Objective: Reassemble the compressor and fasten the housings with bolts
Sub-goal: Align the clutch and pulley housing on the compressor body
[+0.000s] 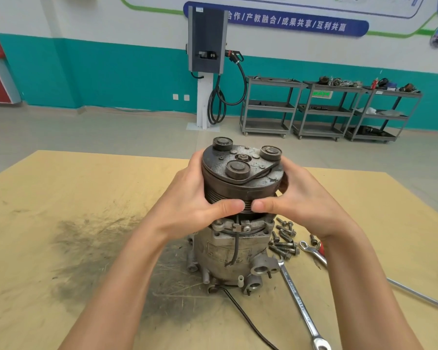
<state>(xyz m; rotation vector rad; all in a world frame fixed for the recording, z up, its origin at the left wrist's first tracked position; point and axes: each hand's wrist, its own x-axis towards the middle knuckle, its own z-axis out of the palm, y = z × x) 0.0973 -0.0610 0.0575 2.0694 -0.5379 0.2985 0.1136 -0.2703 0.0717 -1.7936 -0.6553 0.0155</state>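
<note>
"合作/产教融合/成果共享/互利共赢" on wall banner (286,21) behind hand-held compressor (238,198)

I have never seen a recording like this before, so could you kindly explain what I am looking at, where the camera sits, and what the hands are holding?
There is one picture, taken by a camera worn on a person's head, looking forward and down at their own arms. No robot is involved. The left hand and the right hand grip the dark grooved pulley from both sides, their thumbs almost meeting in front. The pulley sits on top of the compressor body, a grey metal housing standing upright on the wooden table. To the right of the compressor lie loose bolts, a long wrench and a smaller wrench. A black cable trails from the base toward the camera. Behind are shelving carts and a wall-mounted charging unit.
</note>
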